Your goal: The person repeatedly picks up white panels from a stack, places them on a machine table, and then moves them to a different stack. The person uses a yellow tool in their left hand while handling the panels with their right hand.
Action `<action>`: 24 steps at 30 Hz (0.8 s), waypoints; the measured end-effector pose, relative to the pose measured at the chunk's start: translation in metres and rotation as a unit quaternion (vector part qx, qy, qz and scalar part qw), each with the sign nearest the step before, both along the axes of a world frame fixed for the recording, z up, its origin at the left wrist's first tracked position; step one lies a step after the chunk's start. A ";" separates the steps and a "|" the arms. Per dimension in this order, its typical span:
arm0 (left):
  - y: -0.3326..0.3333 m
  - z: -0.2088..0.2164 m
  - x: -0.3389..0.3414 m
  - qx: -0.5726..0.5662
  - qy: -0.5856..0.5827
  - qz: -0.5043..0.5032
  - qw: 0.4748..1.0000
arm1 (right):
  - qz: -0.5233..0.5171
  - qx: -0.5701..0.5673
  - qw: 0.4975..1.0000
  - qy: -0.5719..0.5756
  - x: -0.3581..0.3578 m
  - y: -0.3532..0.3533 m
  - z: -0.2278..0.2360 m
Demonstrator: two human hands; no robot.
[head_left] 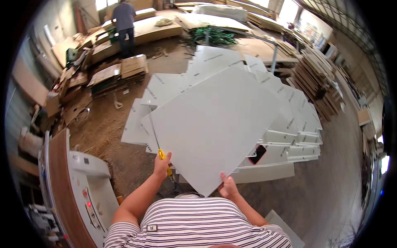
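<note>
In front of me a large white panel (215, 120) lies at an angle, one corner pointing at my body. My right hand (228, 187) grips its near right edge, thumb on top and fingers beneath. My left hand (161, 165), at the near left edge, is closed around a yellow-handled tool (161, 154) with a long, thin, dark blade running away from me along the panel's left side. Its exact kind I cannot make out. Beneath the panel, more white sheets with printed marks (165, 84) fan out in a stack. A dark phone with a red edge (257, 154) rests on the stack at right.
At lower left stands a white machine (89, 165) with buttons and a brown board (68, 182) alongside. Board scraps (120, 70) are piled at left, brown planks (316, 84) at right. Far left, a person (124, 25) stands by stacked boards. Green strapping (213, 36) lies beyond the sheets.
</note>
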State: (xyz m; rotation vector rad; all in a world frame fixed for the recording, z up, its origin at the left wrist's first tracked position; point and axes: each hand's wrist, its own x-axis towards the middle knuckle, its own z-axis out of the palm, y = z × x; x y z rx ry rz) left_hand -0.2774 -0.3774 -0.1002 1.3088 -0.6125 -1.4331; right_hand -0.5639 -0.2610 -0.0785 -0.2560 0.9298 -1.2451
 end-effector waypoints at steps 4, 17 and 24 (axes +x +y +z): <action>-0.024 -0.011 0.070 0.003 -0.041 0.062 0.997 | 0.104 0.045 0.992 -0.055 0.068 0.001 -0.033; 0.147 0.014 0.244 0.007 0.017 0.142 0.990 | -0.077 0.151 0.982 -0.084 -0.025 -0.055 -0.018; 0.202 0.088 0.220 0.042 -0.093 0.225 0.969 | 0.031 0.143 0.986 -0.075 -0.051 -0.083 -0.026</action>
